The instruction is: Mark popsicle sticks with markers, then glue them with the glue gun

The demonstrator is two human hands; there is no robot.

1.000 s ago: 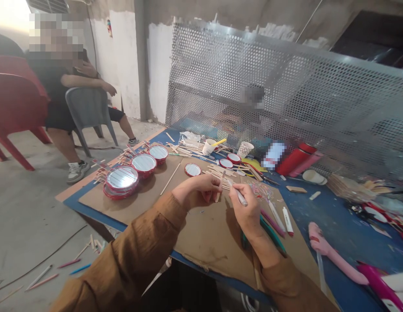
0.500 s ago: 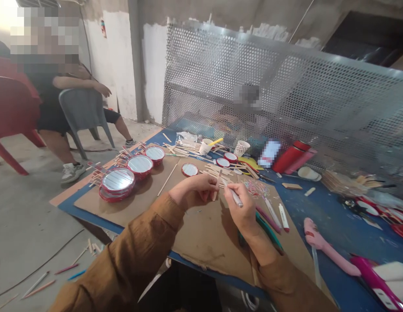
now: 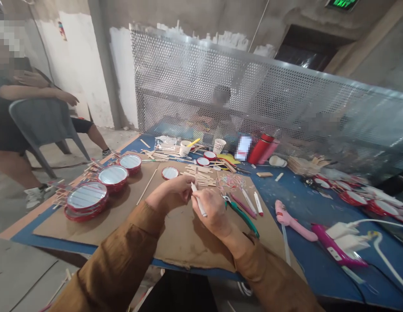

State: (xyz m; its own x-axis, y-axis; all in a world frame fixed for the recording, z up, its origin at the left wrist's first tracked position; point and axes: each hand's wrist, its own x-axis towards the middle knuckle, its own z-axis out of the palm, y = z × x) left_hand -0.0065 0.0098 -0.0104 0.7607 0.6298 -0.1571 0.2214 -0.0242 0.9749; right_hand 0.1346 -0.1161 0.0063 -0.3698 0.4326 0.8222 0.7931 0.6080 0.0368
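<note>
My left hand [image 3: 169, 193] is curled over the brown cardboard sheet [image 3: 185, 245], and a wooden craft stick sits mostly hidden in its fingers. My right hand [image 3: 211, 212] grips a white marker [image 3: 198, 201], whose tip is close to my left fingertips. Green-handled pliers [image 3: 242, 219] lie just right of my right hand, beside a white marker [image 3: 258, 203] and a pink one [image 3: 243, 206]. Further left stand red-rimmed round discs with silvery faces [image 3: 112, 177]. A small disc [image 3: 170, 173] and loose craft sticks [image 3: 201, 177] lie beyond my hands.
The blue table [image 3: 305, 247] also holds a pink glue gun [image 3: 292, 225], a magenta tool [image 3: 334, 249] and a red flask [image 3: 260, 149]. A perforated metal screen [image 3: 221, 86] stands along the far edge. At left, a seated person [image 3: 35, 92] occupies a grey chair [image 3: 42, 121].
The whole scene has slid left in the view as my head turned right. The white marker now tilts differently, and more of the green pliers shows. My hands stay close together.
</note>
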